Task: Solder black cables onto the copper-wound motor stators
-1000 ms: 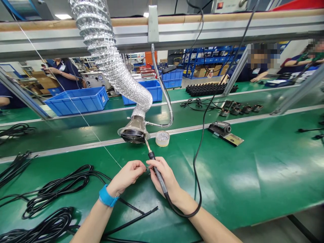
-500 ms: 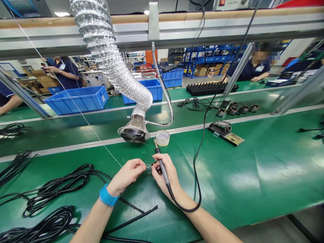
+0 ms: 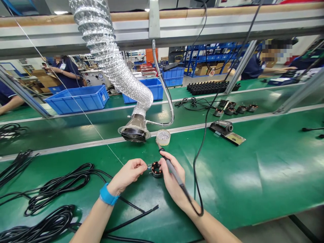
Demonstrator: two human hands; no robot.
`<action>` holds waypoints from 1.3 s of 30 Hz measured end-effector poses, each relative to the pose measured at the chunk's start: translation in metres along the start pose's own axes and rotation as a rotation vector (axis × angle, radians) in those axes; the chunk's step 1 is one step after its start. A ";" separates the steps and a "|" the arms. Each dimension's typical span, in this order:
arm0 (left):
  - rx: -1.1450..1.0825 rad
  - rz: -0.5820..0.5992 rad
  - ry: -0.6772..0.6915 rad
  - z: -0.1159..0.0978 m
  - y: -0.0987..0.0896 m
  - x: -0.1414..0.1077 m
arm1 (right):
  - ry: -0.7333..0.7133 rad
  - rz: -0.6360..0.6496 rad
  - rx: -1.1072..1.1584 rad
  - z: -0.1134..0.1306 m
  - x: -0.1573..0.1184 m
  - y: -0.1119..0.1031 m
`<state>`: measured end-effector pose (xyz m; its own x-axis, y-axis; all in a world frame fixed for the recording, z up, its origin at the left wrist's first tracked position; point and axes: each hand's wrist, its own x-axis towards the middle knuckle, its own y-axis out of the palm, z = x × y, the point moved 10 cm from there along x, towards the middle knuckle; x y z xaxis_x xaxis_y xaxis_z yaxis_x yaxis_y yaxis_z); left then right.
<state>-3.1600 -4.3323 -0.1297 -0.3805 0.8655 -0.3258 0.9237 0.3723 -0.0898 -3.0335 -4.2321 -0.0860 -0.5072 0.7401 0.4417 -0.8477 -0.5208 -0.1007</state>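
A ring-shaped motor stator with copper windings (image 3: 157, 169) sits at the green workbench (image 3: 227, 189) between the two separate hands: just to its left, the left hand (image 3: 132, 172) pinches thumb and forefinger together at fine wire strands (image 3: 149, 166), while the right hand (image 3: 174, 179) grips a soldering iron (image 3: 174, 171) on its right, though whether those fingers also touch the stator cannot be told. Beyond the stator are a small round tub (image 3: 163, 137) and, farther left, a fume-extraction hood (image 3: 136, 128); a soldering-iron stand (image 3: 226, 131) lies well to its right, and coiled black cables (image 3: 62, 184) well to its left.
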 end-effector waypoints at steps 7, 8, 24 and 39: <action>-0.019 -0.001 -0.034 0.003 -0.002 0.000 | -0.228 -0.086 -0.054 0.020 -0.008 -0.019; -0.020 -0.002 -0.035 0.003 -0.002 0.000 | -0.253 -0.081 -0.071 0.023 -0.010 -0.019; -0.023 -0.021 -0.020 0.002 -0.004 0.001 | -0.197 0.005 -0.031 0.013 -0.009 -0.011; 0.007 -0.026 -0.012 0.001 -0.004 0.000 | -0.158 -0.053 -0.006 0.006 -0.011 -0.019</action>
<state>-3.1632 -4.3342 -0.1305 -0.4042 0.8514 -0.3343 0.9137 0.3926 -0.1051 -3.0103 -4.2332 -0.0833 -0.4316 0.6902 0.5809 -0.8736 -0.4802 -0.0785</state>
